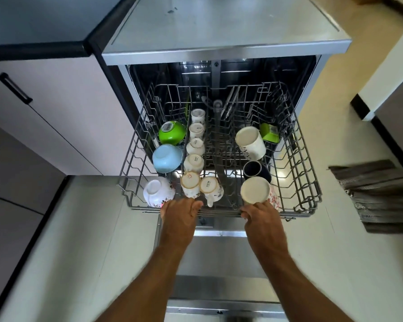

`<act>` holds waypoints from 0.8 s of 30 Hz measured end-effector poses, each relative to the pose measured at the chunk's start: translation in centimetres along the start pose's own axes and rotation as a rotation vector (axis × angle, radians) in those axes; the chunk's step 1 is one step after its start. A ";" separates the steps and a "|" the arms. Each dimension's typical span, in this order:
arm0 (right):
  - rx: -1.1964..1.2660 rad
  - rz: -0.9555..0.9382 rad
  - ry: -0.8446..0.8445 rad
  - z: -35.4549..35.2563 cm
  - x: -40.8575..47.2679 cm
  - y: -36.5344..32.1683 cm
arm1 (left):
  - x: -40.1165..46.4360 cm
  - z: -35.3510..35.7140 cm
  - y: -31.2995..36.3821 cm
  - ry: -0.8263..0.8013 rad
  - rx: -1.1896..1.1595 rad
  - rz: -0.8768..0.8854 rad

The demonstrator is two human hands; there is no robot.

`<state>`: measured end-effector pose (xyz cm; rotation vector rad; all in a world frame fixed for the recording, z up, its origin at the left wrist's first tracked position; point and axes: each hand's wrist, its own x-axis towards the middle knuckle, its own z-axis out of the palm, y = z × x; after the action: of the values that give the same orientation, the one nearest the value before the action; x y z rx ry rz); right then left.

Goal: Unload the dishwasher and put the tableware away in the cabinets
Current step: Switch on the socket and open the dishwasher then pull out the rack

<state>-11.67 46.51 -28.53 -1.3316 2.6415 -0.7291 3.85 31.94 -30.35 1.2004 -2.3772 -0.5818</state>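
A: Where are the hands sitting?

B: Both the left hand (180, 211) and right hand (261, 216) are gripping the front rail of the rack (296, 159), fingers curled over it.

A: And the tableware?

B: Cups (197, 145) and bowls (168, 158) are lying upside down inside. They're looking light, brittle, maybe slick; I'd be taking each round its body.

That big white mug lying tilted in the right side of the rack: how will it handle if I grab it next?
The big white mug looks ceramic, so probably rigid, fairly heavy and chippable against the wire rack. It lies tilted, mouth showing, so it may roll or shift when nudged. Its glaze looks smooth, possibly slippery if wet.
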 end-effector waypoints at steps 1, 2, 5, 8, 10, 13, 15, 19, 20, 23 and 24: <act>-0.007 0.003 -0.005 -0.1 -0.3 0.0 | -0.3 0.0 0.0 0.002 0.006 -0.002; -0.015 0.004 -0.010 -0.1 -0.8 0.0 | -0.7 -0.1 0.2 0.001 0.007 -0.007; -0.034 0.009 -0.012 -0.3 -2.2 0.0 | -2.0 -0.1 0.2 -0.003 0.037 -0.011; -0.061 -0.019 -0.005 -0.4 -3.9 -0.1 | -3.5 0.0 -0.4 0.004 0.060 -0.016; -0.068 -0.030 0.009 -0.4 -4.8 -0.1 | -4.4 -0.1 -0.7 -0.009 0.067 -0.023; -0.071 -0.017 0.016 -0.5 -5.6 -0.4 | -5.2 -0.4 -0.5 -0.017 0.063 -0.025; -0.064 -0.016 0.015 -0.7 -5.9 -0.5 | -5.6 -0.7 -0.4 -0.024 0.061 -0.020; -0.050 -0.005 0.006 -0.9 -6.8 -0.7 | -6.6 -1.0 -0.2 -0.060 0.069 -0.044; -0.049 -0.004 -0.002 -0.8 -7.1 -0.6 | -6.9 -1.0 -0.1 -0.066 0.071 -0.050; -0.063 0.004 -0.025 -0.9 -8.1 -0.3 | -8.0 -1.2 0.4 -0.062 0.060 -0.052; -0.065 0.005 -0.020 -1.1 -8.3 -0.2 | -8.3 -1.2 0.6 -0.058 0.052 -0.049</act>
<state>-6.70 53.27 -28.55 -1.3405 2.6736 -0.6308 8.65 38.87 -30.45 1.2841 -2.4316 -0.5809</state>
